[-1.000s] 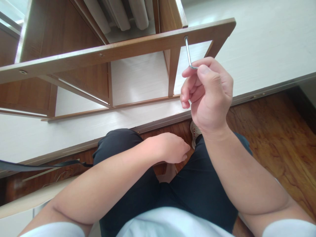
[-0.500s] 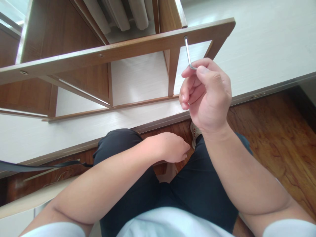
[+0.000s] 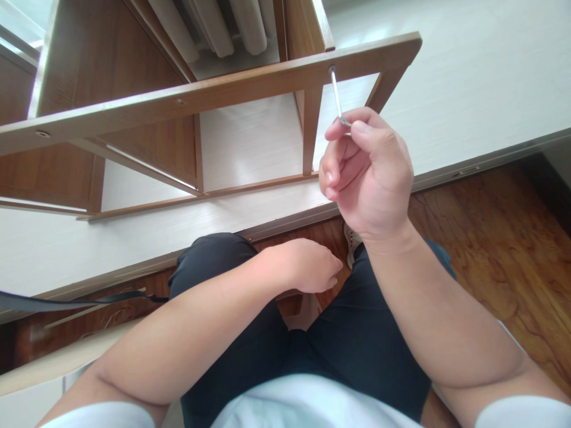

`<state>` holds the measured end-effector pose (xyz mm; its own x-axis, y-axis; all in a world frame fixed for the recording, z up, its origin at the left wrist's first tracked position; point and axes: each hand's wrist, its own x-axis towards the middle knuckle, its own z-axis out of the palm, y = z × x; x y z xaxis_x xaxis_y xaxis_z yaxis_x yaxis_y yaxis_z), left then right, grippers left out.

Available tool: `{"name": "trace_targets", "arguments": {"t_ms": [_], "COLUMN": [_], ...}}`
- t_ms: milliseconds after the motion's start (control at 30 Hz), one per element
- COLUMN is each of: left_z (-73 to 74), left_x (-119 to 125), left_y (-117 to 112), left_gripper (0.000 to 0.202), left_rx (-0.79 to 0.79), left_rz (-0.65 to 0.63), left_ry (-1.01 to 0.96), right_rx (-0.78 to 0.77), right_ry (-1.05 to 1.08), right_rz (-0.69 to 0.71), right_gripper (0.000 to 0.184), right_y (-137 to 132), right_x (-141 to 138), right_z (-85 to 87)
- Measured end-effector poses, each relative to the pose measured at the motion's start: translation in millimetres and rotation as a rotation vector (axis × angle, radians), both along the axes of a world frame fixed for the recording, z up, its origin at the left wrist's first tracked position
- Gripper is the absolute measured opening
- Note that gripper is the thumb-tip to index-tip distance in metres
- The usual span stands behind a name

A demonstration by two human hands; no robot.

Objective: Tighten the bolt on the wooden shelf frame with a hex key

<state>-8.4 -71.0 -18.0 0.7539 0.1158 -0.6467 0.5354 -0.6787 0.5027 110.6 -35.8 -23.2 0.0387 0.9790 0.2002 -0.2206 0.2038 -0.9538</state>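
Observation:
My right hand (image 3: 368, 172) pinches the short arm of a silver hex key (image 3: 336, 98) between thumb and forefinger. The key's long arm runs up into a hole near the right end of a brown wooden rail (image 3: 214, 89), part of a wooden furniture frame lying on its side. My left hand (image 3: 307, 264) rests curled between my knees, over my dark trousers (image 3: 250, 333); whether its fingers hold anything is hidden.
The wooden frame (image 3: 147, 148) has several uprights and panels and lies on pale flooring (image 3: 468, 89). A metal threshold strip (image 3: 473, 169) separates that from red-brown wood floor (image 3: 499, 238). A dark strap (image 3: 66, 300) lies at the left. A shoe tip (image 3: 350, 238) shows under my right wrist.
My right hand has shifted slightly left and down, swinging the hex key's handle leftward in the hole. My left hand has stayed put.

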Motion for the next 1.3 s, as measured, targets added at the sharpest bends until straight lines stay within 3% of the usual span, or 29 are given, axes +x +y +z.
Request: {"name": "trace_targets", "arguments": {"t_ms": [233, 400, 633, 833, 1000, 1133, 1233, 1300], "left_z": [1.3, -1.4, -0.9, -3.4, 4.5, 9.7, 6.2, 3.3], "left_x": [2, 1, 1, -4, -14, -26, -35, -38], "left_y": [1, 0, 2, 9, 20, 38, 52, 59], "left_gripper": [0.044, 0.041, 0.043, 0.043, 0.041, 0.041, 0.038, 0.034], "left_rx": [0.019, 0.014, 0.007, 0.007, -0.042, 0.039, 0.162, 0.192], "left_rz": [-0.059, -0.031, -0.052, 0.0, 0.097, 0.224, 0.422, 0.63], "left_ry": [0.036, 0.019, 0.038, 0.016, 0.004, 0.077, 0.036, -0.122], "right_rx": [-0.036, -0.064, -0.063, -0.088, -0.106, -0.1, -0.125, -0.199], "right_ry": [0.032, 0.03, 0.055, 0.165, 0.157, 0.338, 0.434, 0.428], "right_rz": [0.046, 0.06, 0.167, 0.215, 0.239, 0.317, 0.352, 0.353], "right_gripper": [0.041, 0.04, 0.044, 0.032, 0.034, 0.021, 0.02, 0.022], "right_y": [1, 3, 6, 7, 8, 5, 1, -2], "right_x": [0, -1, 4, 4, 4, 3, 0, -1], "right_z": [0.9, 3.9, 1.5, 3.6, 5.0, 9.6, 16.5, 22.1]}}
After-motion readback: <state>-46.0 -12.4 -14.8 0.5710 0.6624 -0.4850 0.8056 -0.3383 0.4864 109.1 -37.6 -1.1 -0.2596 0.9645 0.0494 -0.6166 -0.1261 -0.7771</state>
